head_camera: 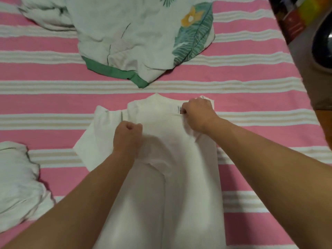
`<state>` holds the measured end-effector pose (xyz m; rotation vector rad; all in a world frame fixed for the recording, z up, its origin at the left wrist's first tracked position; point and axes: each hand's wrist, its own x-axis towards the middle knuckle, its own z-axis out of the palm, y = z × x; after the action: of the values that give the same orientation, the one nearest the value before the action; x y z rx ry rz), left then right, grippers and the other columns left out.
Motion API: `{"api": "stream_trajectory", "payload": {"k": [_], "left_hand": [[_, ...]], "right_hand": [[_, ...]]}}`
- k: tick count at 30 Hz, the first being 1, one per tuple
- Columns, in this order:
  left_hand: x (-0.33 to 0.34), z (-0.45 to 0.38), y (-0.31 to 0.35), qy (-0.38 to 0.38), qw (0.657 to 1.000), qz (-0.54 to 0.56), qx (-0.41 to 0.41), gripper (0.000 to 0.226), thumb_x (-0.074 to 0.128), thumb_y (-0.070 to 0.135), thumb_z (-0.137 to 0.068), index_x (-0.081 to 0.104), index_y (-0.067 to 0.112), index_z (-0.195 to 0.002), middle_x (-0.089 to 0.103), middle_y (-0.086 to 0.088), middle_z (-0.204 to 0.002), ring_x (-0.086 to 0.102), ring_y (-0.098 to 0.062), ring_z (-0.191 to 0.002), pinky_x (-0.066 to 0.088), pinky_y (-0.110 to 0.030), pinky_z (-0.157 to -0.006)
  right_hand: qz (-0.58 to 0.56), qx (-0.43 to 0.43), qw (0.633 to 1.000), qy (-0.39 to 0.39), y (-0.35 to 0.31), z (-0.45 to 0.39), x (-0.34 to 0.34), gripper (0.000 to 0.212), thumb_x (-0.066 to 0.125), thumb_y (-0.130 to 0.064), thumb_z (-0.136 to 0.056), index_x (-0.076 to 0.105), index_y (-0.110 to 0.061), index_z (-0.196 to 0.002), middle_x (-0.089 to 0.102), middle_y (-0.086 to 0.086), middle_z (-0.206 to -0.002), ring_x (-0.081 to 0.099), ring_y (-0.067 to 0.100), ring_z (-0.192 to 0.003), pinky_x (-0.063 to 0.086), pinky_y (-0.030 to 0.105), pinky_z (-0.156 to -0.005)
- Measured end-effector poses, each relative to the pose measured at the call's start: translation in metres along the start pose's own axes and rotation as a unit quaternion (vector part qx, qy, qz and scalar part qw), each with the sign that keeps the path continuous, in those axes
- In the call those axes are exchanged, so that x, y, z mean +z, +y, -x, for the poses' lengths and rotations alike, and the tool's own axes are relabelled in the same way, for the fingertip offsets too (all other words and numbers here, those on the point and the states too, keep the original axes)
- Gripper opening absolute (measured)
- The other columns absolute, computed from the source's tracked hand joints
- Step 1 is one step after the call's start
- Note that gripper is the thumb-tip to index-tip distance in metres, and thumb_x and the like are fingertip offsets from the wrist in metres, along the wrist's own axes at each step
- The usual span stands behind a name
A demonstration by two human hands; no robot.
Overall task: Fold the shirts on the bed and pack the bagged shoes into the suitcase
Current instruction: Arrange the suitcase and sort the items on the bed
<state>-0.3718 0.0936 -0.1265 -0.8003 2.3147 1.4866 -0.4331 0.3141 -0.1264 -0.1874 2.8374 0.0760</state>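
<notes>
Item: plain white cotton T-shirt [161,177], lying lengthwise at the middle of the bed, collar away from the person, hem toward the near edge. Its left sleeve lies spread flat; its right side is gathered inward.

Left hand [128,135]: fingers curled into a closed grip, pinching a fold of the white T-shirt beside the left sleeve.

Right hand [198,115]: fingers curled, pinching the shirt fabric at the right shoulder, just beside the neck label.

Support: bed covered by a pink sheet with white and beige stripes [53,69].

Also present: a crumpled white garment with green trim and a leaf-and-flower print [143,38], beyond the collar and apart from it; a bunched pale cloth with a dark edge line [18,180] at the left edge.
</notes>
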Motion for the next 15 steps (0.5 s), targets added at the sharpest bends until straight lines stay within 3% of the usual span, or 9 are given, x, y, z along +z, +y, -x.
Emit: {"api": "stream_trajectory", "payload": {"k": [3,5,8,10,11,13,15], "left_hand": [[-0.018,0.018,0.0,0.021,0.997,0.076,0.012,0.015,0.053,0.026,-0.102,0.052,0.015,-0.092,0.053,0.0,-0.081,0.048,-0.016,-0.071,0.039,-0.032,-0.061],[-0.027,0.024,-0.003,0.036,0.995,0.094,0.018,0.011,0.05,0.025,-0.103,0.052,0.015,-0.097,0.055,0.002,-0.083,0.051,-0.016,-0.072,0.041,-0.028,-0.06],[-0.032,0.024,-0.004,-0.009,0.996,0.094,0.01,0.012,0.053,0.026,-0.103,0.051,0.018,-0.111,0.059,-0.002,-0.091,0.058,-0.018,-0.073,0.049,-0.025,-0.054],[-0.037,0.015,-0.005,-0.073,0.994,0.077,-0.002,0.03,0.059,0.021,-0.1,0.05,0.028,-0.128,0.062,-0.007,-0.101,0.065,-0.022,-0.083,0.055,-0.029,-0.058],[-0.04,0.009,-0.004,-0.108,0.993,0.054,0.011,0.038,0.06,0.015,-0.099,0.052,0.034,-0.132,0.063,-0.011,-0.099,0.066,-0.024,-0.083,0.057,-0.031,-0.059],[-0.044,0.0,0.003,-0.154,0.987,-0.011,0.051,0.045,0.058,0.006,-0.096,0.064,0.039,-0.125,0.068,-0.013,-0.093,0.068,-0.027,-0.077,0.06,-0.036,-0.059],[-0.046,-0.005,0.012,-0.157,0.981,-0.09,0.076,0.042,0.056,0.005,-0.094,0.071,0.037,-0.118,0.072,-0.001,-0.105,0.07,-0.025,-0.087,0.061,-0.037,-0.071]], "right_hand": [[-0.071,-0.038,0.984,0.159,-0.009,-0.002,0.004,0.022,0.059,-0.004,-0.088,0.07,-0.017,-0.102,0.06,0.007,-0.097,0.054,0.034,-0.093,0.034,0.037,-0.08],[-0.103,-0.046,0.968,0.225,-0.017,-0.003,0.01,0.017,0.065,-0.004,-0.083,0.069,-0.013,-0.097,0.057,0.008,-0.091,0.051,0.034,-0.085,0.033,0.036,-0.073],[-0.141,0.026,0.963,0.229,-0.038,0.008,0.017,0.032,0.066,-0.008,-0.08,0.065,-0.013,-0.112,0.055,0.009,-0.101,0.049,0.031,-0.09,0.042,0.039,-0.075],[-0.202,0.073,0.943,0.255,-0.06,0.04,0.021,0.025,0.064,-0.008,-0.082,0.063,-0.01,-0.107,0.054,0.009,-0.098,0.052,0.029,-0.085,0.048,0.042,-0.073],[-0.234,0.059,0.935,0.262,-0.075,0.062,0.023,0.018,0.064,-0.009,-0.084,0.062,-0.01,-0.102,0.054,0.01,-0.096,0.053,0.029,-0.083,0.049,0.041,-0.071],[-0.252,-0.046,0.941,0.223,-0.105,0.109,0.029,0.01,0.062,-0.018,-0.087,0.06,-0.011,-0.094,0.054,0.01,-0.094,0.053,0.03,-0.083,0.047,0.041,-0.072],[-0.184,-0.143,0.963,0.137,-0.128,0.137,0.041,0.025,0.058,-0.034,-0.089,0.058,-0.014,-0.104,0.054,0.009,-0.105,0.051,0.03,-0.095,0.047,0.041,-0.082]]}}
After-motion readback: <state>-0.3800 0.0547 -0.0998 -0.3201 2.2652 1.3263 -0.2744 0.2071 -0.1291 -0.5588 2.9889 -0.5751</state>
